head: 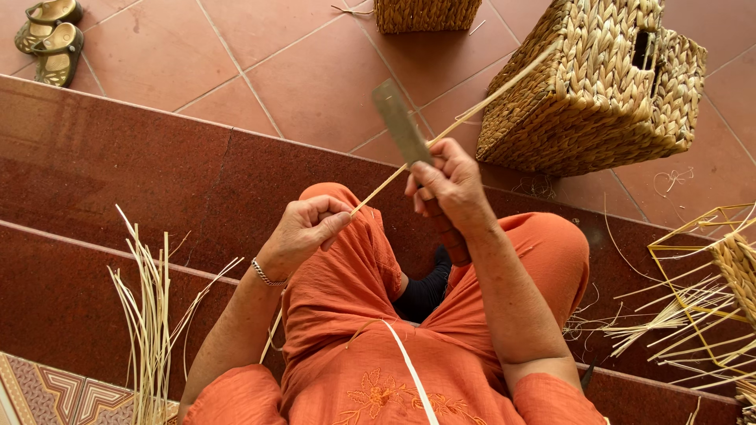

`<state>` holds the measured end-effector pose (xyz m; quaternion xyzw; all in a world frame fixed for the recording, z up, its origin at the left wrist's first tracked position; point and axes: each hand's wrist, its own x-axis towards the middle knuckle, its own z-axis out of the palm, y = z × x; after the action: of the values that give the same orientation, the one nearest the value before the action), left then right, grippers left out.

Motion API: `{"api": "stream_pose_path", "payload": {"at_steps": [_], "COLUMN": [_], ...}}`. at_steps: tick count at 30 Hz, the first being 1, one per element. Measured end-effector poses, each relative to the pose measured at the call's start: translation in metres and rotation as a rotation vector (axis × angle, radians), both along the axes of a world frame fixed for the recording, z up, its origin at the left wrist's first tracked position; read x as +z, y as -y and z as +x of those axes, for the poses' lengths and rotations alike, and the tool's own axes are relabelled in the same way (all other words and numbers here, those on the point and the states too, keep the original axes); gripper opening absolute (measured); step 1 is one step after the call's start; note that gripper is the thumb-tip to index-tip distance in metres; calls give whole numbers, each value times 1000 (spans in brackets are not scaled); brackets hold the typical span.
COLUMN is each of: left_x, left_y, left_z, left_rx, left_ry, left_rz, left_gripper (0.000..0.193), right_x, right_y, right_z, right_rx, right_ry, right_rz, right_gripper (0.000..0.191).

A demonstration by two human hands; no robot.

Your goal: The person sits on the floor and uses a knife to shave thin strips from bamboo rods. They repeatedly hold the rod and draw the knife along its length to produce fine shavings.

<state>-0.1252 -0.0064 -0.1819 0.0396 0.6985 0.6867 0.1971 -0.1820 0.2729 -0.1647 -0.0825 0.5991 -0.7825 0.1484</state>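
Hands work over the lap of a seated person in orange clothing [370,315], viewed from above. Left hand [305,228]: fingers curled closed, pinching the near end of a long pale reed strip [441,135] between thumb and fingertips, just above the left knee. Silver bracelet [266,275] on that wrist. Right hand [449,182]: closed around the dark handle of a flat-bladed knife [399,124]; blade points up and away from the body, and the strip crosses it just above the fist. Strip runs diagonally from the left hand, past the blade, up toward a woven basket [598,86] lying on its side on the red tile floor [299,71]. Second woven basket [425,14] at top edge, partly cut off. Bundle of loose reeds [150,315] stands left of the person. Yellow wire frame [709,260] with partly woven strands at right. Pair of sandals [49,35] top left, well apart from the work.
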Motion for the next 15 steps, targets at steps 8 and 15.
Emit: {"api": "stream_pose_path", "payload": {"at_steps": [8, 15], "left_x": [-8, 7], "left_y": [9, -11], "left_z": [-1, -6], "left_rx": [26, 54], "left_ry": [-20, -199], "left_rz": [-54, -171], "left_gripper": [16, 17], "right_x": [7, 16], "right_y": [2, 17], "right_z": [5, 17], "right_rx": [109, 197], "right_ry": [50, 173], "right_rz": [-57, -170], "right_gripper": [21, 25]}}
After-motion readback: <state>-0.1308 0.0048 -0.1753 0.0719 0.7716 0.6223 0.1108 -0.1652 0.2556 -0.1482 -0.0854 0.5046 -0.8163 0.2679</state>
